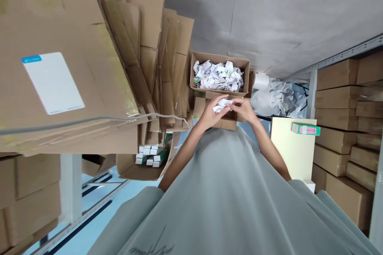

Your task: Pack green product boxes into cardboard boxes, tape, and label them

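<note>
A piece of crumpled white paper is held between my two hands, close in front of my body. My left hand has its fingers curled round the paper's left side. At the right side, my right hand pinches the paper between thumb and fingers. Just beyond the hands stands an open cardboard box filled with crumpled paper. Below the hands is another cardboard box, mostly hidden by the hands and my shirt.
Flattened cardboard is stacked at left. An open carton holds several small white-and-green boxes. A paper roll and a clear bag lie right of the filled box. A green box rests on a pale board, near shelved cartons.
</note>
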Motion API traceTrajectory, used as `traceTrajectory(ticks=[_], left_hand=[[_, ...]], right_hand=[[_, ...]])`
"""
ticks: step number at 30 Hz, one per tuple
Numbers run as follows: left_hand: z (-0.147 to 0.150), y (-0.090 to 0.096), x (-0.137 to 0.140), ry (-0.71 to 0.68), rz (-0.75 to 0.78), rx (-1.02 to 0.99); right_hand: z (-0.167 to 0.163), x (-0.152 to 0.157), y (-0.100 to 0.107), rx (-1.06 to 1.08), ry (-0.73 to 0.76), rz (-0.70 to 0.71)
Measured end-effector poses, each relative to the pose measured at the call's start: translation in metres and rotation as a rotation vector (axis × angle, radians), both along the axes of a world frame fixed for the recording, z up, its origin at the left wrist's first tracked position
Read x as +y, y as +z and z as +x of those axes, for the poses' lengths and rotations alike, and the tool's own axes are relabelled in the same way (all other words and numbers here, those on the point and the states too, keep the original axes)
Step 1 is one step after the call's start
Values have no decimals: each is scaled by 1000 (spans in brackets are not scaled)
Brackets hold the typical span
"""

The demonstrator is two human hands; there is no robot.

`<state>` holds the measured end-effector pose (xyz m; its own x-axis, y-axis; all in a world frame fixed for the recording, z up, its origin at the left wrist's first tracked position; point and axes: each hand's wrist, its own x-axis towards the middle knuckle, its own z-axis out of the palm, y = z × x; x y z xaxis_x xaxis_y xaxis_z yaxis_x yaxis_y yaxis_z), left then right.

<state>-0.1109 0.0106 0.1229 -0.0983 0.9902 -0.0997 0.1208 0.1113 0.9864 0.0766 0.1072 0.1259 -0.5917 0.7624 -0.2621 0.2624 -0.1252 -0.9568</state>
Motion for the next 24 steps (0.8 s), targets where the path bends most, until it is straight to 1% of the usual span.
traceTrajectory(ticks=[1, 3, 4, 5, 7, 9, 11, 14, 16, 18, 20, 21, 24], left_hand=[[4, -4, 1, -3, -26, 1], [10, -19, 3, 41, -90, 11], [13, -27, 4, 72, -121, 10], [15, -35, 5, 96, -149, -3], [19, -51, 8, 111, -201, -56], [20, -61, 10, 87, -259, -91], [21, -67, 10, 69, -315, -68], [23, -72, 7, 57, -370, -39], [26, -75, 3, 49, -404, -131], [31, -79, 0, 25, -433, -296], [35, -85, -4, 2, -428, -396], [36, -87, -6, -1, -405, -390], [34, -93, -10, 14, -303, -238]], right_hand=[[1, -7, -6, -12, -72, 2], [1, -20, -17, -55, -221, -7], [2, -26, -22, -74, -268, -27], [2, -31, -26, -86, -285, -52], [4, -43, -29, -88, -254, -89], [4, -54, -29, -95, -198, -58], [2, -64, -28, -141, -156, 33], [-1, -73, -28, -278, -96, 202], [0, -73, -30, -373, -68, 301], [3, -70, -34, -436, -54, 356], [6, -65, -38, -459, -52, 350], [7, -63, -40, -452, -49, 331], [8, -60, -45, -356, -43, 254]])
